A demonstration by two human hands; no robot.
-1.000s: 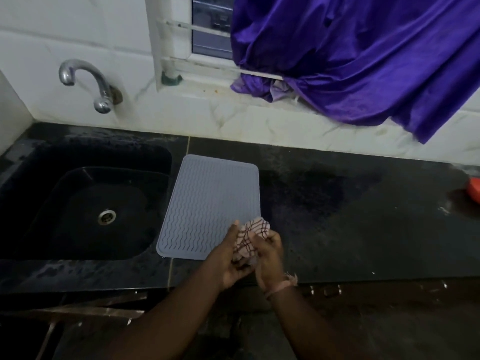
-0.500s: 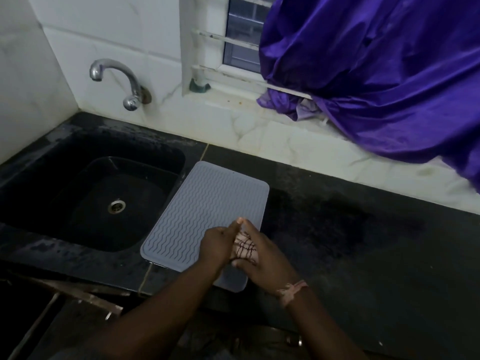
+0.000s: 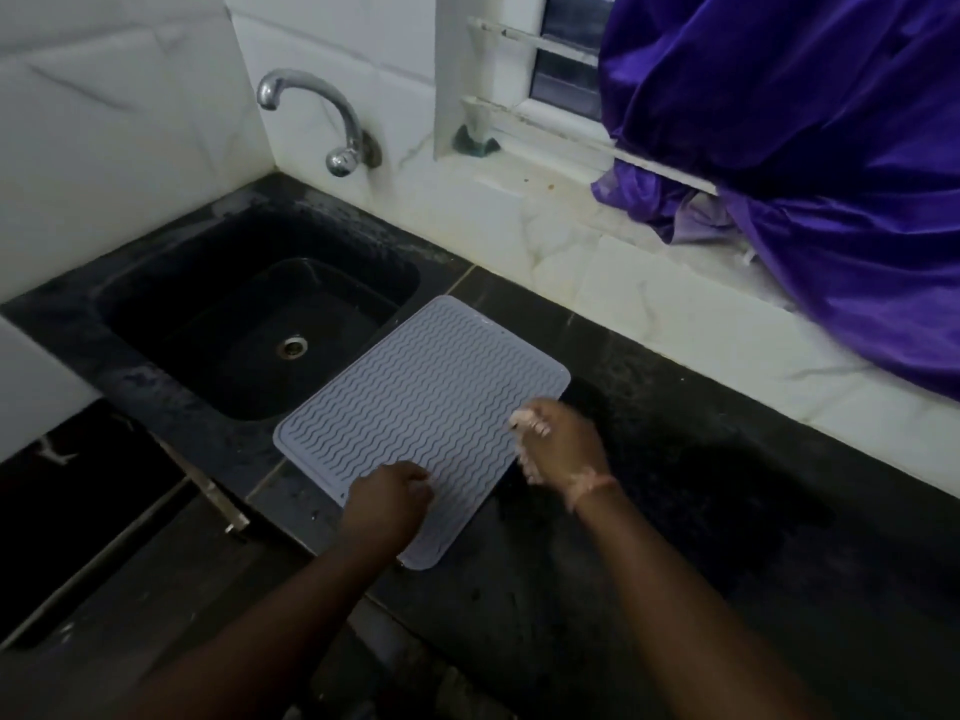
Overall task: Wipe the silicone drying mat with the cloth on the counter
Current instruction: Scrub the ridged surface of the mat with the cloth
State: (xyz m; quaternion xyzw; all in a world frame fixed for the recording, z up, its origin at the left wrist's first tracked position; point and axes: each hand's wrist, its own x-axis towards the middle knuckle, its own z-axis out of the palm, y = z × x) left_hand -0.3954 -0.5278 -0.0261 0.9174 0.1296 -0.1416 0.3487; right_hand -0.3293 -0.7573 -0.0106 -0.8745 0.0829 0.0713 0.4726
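A grey silicone drying mat (image 3: 415, 407) with wavy ridges lies on the black counter (image 3: 675, 511), just right of the sink. My right hand (image 3: 563, 444) sits at the mat's right edge and grips the bunched checked cloth (image 3: 524, 420); only small pale bits of it show past the fingers. My left hand (image 3: 387, 504) rests on the mat's near edge with its fingers curled and nothing visible in it.
A black sink (image 3: 249, 324) with a drain is at the left, under a chrome tap (image 3: 332, 122) on the white tiled wall. A purple curtain (image 3: 805, 148) hangs over the window ledge at the right. The counter's front edge runs below my arms.
My hands were together holding the cloth; now they are apart. The right hand has carried the cloth to the mat's right edge, the left sits on the near edge. The view shifted.
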